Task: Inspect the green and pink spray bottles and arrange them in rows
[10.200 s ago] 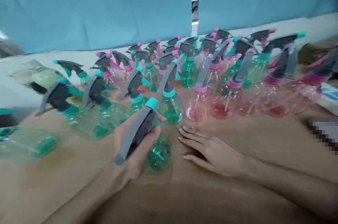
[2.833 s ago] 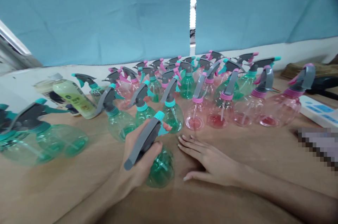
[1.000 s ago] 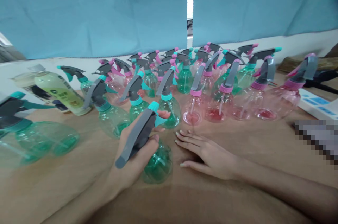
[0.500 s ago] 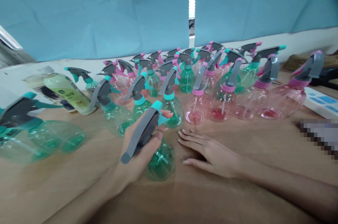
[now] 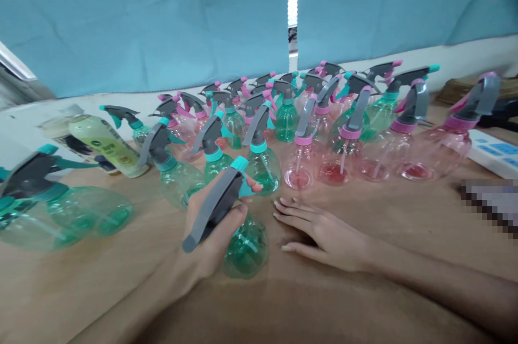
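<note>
Left hand (image 5: 216,247) gripping a green spray bottle (image 5: 247,249); right hand (image 5: 329,236) flat on the bench (image 5: 76,279).
Held bottle at front centre, between the hands; left fingers and thumb wrapped round its neck, below the grey sprayer head (image 5: 216,206), nozzle pointing away from the person. Base appears to rest on the bench, though the bulb is partly hidden and soft-edged. Right hand palm down, fingers stretched forward, thumb apart, just beside the bottle. Beyond, a dense crowd of similar bottles: teal-collared green bottle (image 5: 263,168) just past the left fingertips, row of pink bottles (image 5: 298,168) ahead of the right hand. Far left, pale green container (image 5: 106,144), tilted. Far right, white device (image 5: 491,150) with blue markings. Blue curtain (image 5: 162,20) behind.
</note>
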The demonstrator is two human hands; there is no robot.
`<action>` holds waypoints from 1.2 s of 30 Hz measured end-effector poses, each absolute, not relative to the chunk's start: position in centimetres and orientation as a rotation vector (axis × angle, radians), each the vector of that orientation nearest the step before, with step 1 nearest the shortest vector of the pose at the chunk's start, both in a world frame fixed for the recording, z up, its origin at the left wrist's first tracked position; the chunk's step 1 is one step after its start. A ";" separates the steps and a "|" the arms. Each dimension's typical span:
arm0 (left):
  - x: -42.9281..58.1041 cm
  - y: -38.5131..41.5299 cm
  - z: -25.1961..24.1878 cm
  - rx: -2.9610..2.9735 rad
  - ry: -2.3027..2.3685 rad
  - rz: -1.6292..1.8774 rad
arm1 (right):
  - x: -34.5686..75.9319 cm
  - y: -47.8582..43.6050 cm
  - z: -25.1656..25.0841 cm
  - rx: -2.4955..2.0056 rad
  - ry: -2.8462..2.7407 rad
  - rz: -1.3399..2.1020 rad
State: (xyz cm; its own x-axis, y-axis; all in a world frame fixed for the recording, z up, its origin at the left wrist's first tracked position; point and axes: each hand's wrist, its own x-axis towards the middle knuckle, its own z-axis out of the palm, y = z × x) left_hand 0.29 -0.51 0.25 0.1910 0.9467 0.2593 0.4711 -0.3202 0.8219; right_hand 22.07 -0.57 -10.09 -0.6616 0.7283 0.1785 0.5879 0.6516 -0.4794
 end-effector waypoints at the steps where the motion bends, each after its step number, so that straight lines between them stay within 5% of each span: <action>1: 0.4 -0.5 0.3 1.858 1.311 1.055 | 22.1 -0.6 -10.1 -1.039 -2.513 0.550; 36: 0.4 -0.9 0.4 1.879 1.260 1.062 | 22.2 -0.6 -10.1 -1.028 -2.497 0.554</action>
